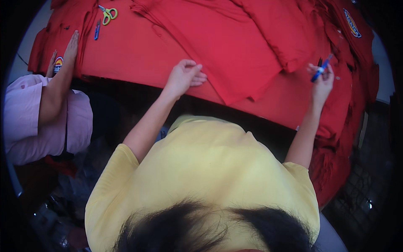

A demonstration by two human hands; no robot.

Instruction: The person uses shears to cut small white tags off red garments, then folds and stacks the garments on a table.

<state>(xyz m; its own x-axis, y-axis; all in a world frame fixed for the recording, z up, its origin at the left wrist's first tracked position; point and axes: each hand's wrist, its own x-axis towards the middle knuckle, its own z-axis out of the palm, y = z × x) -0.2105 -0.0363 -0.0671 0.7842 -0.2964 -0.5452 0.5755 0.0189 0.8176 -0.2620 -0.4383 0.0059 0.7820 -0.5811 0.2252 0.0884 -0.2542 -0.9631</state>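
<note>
Holding: right hand [322,80] has a slim blue tool [322,70] with a pale band, its fingers closed around it; exact kind of tool too blurred to tell.
Blue tool, position: above the right part of the red table top [121,46], tilted, upper end leaning up and to the right.
Left hand: loosely open, fingers half curled and pointing right; the hand [187,77] is over the near edge of the table. Fingertips just beside the slanting left edge of a red garment [235,63]; contact cannot be told.
Red garment: laid flat, in the middle of the table, between the two hands; one corner points toward the person, close to the near edge.
Second garment: red cloth [285,33] overlaps the first on its right side, folds visible.
Right end: a heap of red clothing [350,94] lies along the table's far right; a coloured oval badge [351,23] shows on a piece near the top.
Upper left: scissors [109,16] with yellow-green handles, blades toward the upper left; a blue implement [97,30] lies just below them.
Co-worker: at left, in a pink top [25,117]; one hand [72,46] rests on red cloth at the table's left end.
Person: yellow shirt [201,164], both forearms reaching forward; dark hair [168,227] at the lower edge.
</note>
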